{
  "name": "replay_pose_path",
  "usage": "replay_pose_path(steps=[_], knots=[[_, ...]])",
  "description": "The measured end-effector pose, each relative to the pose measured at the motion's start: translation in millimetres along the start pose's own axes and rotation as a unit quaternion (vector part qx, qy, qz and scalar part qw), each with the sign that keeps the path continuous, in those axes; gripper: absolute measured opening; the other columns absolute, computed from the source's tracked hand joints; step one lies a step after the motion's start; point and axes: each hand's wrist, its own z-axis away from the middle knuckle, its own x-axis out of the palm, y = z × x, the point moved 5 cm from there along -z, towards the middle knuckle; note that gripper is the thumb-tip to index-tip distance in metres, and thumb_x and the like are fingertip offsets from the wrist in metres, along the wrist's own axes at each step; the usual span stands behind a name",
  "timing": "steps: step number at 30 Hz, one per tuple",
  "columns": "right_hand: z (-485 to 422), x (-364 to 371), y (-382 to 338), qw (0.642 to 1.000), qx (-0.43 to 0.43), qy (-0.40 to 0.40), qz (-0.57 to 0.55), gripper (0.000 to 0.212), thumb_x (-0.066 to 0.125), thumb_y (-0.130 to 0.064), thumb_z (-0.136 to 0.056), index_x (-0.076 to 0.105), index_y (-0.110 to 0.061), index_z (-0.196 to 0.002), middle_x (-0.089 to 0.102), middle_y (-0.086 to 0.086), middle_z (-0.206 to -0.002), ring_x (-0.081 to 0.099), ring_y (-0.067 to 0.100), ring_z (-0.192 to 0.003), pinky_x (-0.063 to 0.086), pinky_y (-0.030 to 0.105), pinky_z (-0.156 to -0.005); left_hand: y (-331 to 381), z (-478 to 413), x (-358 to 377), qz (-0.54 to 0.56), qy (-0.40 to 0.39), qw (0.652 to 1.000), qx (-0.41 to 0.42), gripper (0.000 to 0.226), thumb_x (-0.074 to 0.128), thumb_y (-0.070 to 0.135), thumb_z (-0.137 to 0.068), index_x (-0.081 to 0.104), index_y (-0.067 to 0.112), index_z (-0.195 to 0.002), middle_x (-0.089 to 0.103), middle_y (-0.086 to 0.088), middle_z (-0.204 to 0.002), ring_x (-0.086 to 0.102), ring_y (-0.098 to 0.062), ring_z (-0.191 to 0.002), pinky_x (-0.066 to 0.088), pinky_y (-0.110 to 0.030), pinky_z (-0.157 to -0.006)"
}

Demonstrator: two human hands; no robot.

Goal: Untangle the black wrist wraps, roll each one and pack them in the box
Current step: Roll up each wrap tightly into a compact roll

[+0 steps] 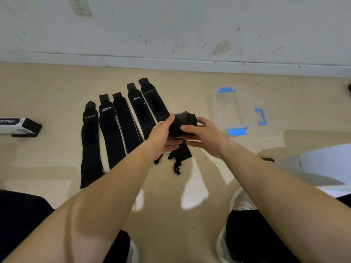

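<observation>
Presently my left hand (162,134) and right hand (204,136) are gripping the ends of the half-rolled black fabric wrist wrap (183,121); I am judging it soft, light, springy.

A rolled wrap (182,123) sits mid-view above the floor (57,88). It is held by the left hand (163,135) at its 9 o'clock and the right hand (205,137) at its 3 o'clock. Its loose tail (180,152) trails toward 6 o'clock. Five flat wraps (121,120) lie side by side at 10 o'clock. The box (233,111) stands at 2 o'clock, apart from the hands. A carton (17,124) lies far out at 9 o'clock. The wall (171,25) runs across 12 o'clock.
</observation>
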Motion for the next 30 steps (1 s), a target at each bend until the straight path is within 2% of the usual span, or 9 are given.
replay_pose_path(steps=[4,6,8,10,16,20,25,30], knots=[[-35,-21,26,0.996,0.009,0.066,0.062,0.056,0.084,-0.02,-0.082,0.056,-0.016,-0.13,0.07,0.01,-0.116,0.074,0.023,-0.095,0.061,0.031,-0.075,-14,-39,-1,-0.101,0.03,0.994,0.006,0.044,0.047,0.053,-0.106,0.061,0.021,-0.132,0.072,-0.007,-0.115,0.073,-0.025,-0.1,0.061,-0.04,-0.089],[-56,-31,39,0.987,0.007,0.105,0.124,0.066,0.087,-0.022,-0.077,0.054,-0.017,-0.134,0.067,0.007,-0.118,0.071,0.023,-0.099,0.061,0.032,-0.077,-21,-61,-3,-0.16,0.033,0.986,0.019,0.04,0.047,0.045,-0.108,0.061,0.019,-0.134,0.072,-0.006,-0.113,0.072,-0.023,-0.099,0.06,-0.041,-0.092],[-76,-41,50,0.973,0.005,0.143,0.183,0.071,0.087,-0.025,-0.074,0.052,-0.019,-0.136,0.063,0.0,-0.118,0.066,0.021,-0.105,0.06,0.038,-0.087,-28,-83,-4,-0.235,0.033,0.97,0.051,0.032,0.048,0.037,-0.109,0.062,0.019,-0.131,0.07,-0.005,-0.111,0.069,-0.021,-0.095,0.06,-0.042,-0.09],[-96,-51,57,0.96,0.002,0.172,0.221,0.072,0.086,-0.025,-0.075,0.05,-0.016,-0.137,0.06,-0.001,-0.119,0.062,0.02,-0.108,0.056,0.037,-0.094,-35,-106,-5,-0.303,0.035,0.948,0.089,0.025,0.05,0.033,-0.108,0.065,0.02,-0.124,0.07,-0.002,-0.106,0.066,-0.018,-0.088,0.059,-0.043,-0.088],[-170,-67,80,0.934,0.034,0.207,0.291,0.075,0.085,-0.026,-0.074,0.049,-0.015,-0.139,0.057,0.01,-0.13,0.061,0.028,-0.114,0.054,0.034,-0.092,-63,-168,-2,-0.453,-0.015,0.887,0.087,0.022,0.055,0.032,-0.106,0.066,0.024,-0.124,0.069,0.003,-0.112,0.066,-0.016,-0.099,0.059,-0.04,-0.092],[-206,-71,90,0.913,0.048,0.226,0.337,0.075,0.081,-0.028,-0.078,0.044,-0.015,-0.142,0.047,0.012,-0.132,0.058,0.03,-0.111,0.047,0.033,-0.086,-77,-195,-2,-0.467,-0.014,0.879,0.091,0.023,0.056,0.03,-0.105,0.066,0.026,-0.125,0.069,0.005,-0.114,0.066,-0.014,-0.1,0.059,-0.04,-0.093],[-223,-68,101,0.91,0.032,0.232,0.342,0.075,0.082,-0.033,-0.078,0.042,-0.015,-0.139,0.041,0.012,-0.134,0.059,0.031,-0.105,0.048,0.034,-0.086,-90,-205,-7,-0.414,0.042,0.905,0.09,0.021,0.056,0.024,-0.105,0.068,0.024,-0.122,0.069,0.007,-0.109,0.065,-0.009,-0.094,0.058,-0.035,-0.089],[-206,-71,109,0.925,0.067,0.232,0.292,0.1,0.084,-0.033,-0.079,0.023,-0.01,-0.155,0.032,0.015,-0.152,0.052,0.032,-0.125,0.043,0.034,-0.096,-99,-196,-15,-0.369,0.089,0.922,0.072,0.019,0.059,0.021,-0.103,0.066,0.024,-0.12,0.067,0.006,-0.111,0.063,-0.008,-0.094,0.057,-0.031,-0.087]])
